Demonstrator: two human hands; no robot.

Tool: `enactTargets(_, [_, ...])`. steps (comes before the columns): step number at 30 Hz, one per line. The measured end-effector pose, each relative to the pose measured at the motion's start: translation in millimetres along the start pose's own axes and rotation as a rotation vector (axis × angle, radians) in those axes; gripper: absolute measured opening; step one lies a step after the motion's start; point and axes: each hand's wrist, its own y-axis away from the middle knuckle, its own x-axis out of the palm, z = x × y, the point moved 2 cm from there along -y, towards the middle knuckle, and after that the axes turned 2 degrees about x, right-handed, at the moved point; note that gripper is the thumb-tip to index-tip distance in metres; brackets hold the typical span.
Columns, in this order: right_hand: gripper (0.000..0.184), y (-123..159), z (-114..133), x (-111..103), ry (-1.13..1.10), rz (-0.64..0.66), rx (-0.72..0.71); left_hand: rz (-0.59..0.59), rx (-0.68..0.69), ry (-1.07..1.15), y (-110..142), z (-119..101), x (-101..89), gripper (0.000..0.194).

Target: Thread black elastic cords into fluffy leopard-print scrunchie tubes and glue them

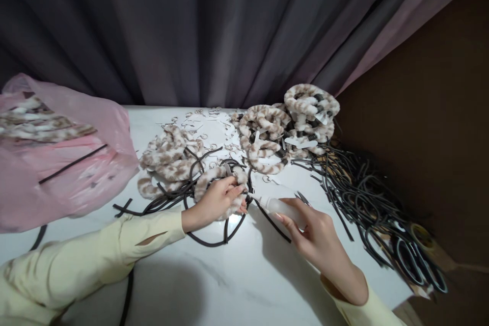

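Note:
My left hand (218, 197) is closed on a ring of fluffy brown-and-white plush tube (204, 179) over the middle of the table. In my right hand (319, 229) is a whitish squeeze bottle (280, 207), tilted so that its narrow nozzle points left at the plush piece. The nozzle tip is close to my left fingers; whether it touches the plush I cannot tell. Black cords (214, 242) loop under and around my left hand. Behind it lies a heap of similar plush tubes (170, 155).
A pink plastic bag (72, 173) with plush tubes stands at left. Small metal hooks (202, 136) lie scattered toward the back. Plush rings with white tags (267, 125) are piled at back right. Tangled black cords (367, 193) cover the right edge. A pointed metal tool (303, 197) lies behind the bottle.

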Motion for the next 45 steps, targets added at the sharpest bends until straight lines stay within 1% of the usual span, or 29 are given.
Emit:
enactTargets(4, [0.026,0.6,0.8,0.0,0.003,-0.005,0.013,-0.004,0.01,-0.04,-0.8,0.7,-0.5,0.032])
enactTargets(12, [0.025,0.7,-0.1,4.3,-0.007,0.021,0.018,0.004,0.016,-0.011,-0.8,2.4,-0.5,0.034])
enactTargets(20, [0.026,1.5,0.1,3.0,-0.004,0.01,0.021,-0.007,0.008,-0.021,-0.5,1.3,-0.3,0.035])
enactTargets(25, [0.026,0.5,1.5,3.8,0.003,0.015,0.011,0.01,-0.011,0.004,-0.8,0.5,0.5,0.034])
enactTargets(29, [0.026,0.8,1.2,5.0,0.0,0.02,0.007,0.004,0.011,-0.011,-1.7,3.1,-1.0,0.033])
enactTargets(36, [0.028,2.5,-2.0,3.0,0.016,0.014,0.031,0.026,-0.001,0.013,-0.7,0.4,0.7,0.034])
enactTargets(40, [0.028,3.2,-0.9,1.8,0.016,0.008,0.034,0.016,-0.003,-0.01,-0.1,-0.3,0.3,0.033])
enactTargets(45, [0.026,2.0,0.7,4.8,0.004,0.017,0.035,0.016,-0.01,0.011,-0.4,0.1,-0.1,0.033])
